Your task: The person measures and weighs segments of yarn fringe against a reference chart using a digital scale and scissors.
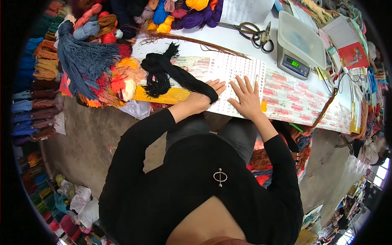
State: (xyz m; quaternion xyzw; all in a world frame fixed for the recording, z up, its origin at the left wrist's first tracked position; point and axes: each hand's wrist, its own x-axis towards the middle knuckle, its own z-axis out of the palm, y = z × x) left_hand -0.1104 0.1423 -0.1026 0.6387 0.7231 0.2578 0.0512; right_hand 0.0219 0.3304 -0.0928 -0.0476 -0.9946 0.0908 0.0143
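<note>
My left hand point(201, 100) lies at the near edge of the table, its fingers stretched out over a white printed sheet point(234, 67). One end of a black yarn skein point(183, 77) is draped across the back of this hand, hiding part of it. The rest of the skein trails to the left in a loose, folded bunch. Flat on the same sheet, fingers spread, rests my right hand point(247, 100). The sheet carries rows of small dark marks.
Back right, a digital scale point(296, 65) with a clear tray reads 0.02. Scissors point(263, 38) lie beside it. Brown strands point(204, 45) stretch along the table behind the sheet. A blue-grey yarn bundle point(83, 53) and colourful skeins crowd the left.
</note>
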